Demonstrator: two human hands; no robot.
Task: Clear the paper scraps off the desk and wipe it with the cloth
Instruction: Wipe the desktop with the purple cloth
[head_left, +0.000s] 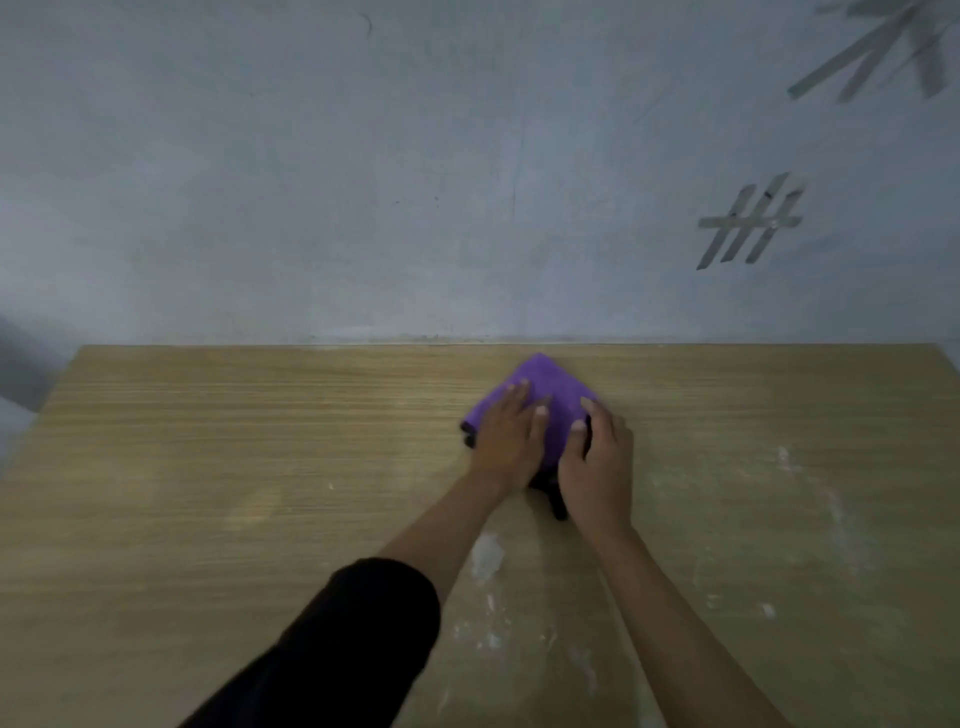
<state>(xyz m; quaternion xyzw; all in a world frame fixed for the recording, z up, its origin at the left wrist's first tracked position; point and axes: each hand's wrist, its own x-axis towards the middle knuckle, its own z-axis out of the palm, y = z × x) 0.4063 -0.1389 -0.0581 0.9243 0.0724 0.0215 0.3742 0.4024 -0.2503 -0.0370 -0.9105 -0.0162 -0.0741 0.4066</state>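
Observation:
A folded purple cloth (543, 384) lies on the wooden desk (208, 467), near the back edge and a little right of centre. My left hand (509, 441) presses flat on the cloth's left half with straight fingers. My right hand (597, 462) rests on the cloth's right edge, fingers bent over it. A dark part of the cloth shows beneath both hands. No paper scraps are visible on the desk.
White smears and dusty marks (485, 558) streak the desk in front of the hands and to the right (784, 457). The desk's back edge meets a grey wall (415, 182) with tape strips (748, 223). The desk's left edge drops off at the left.

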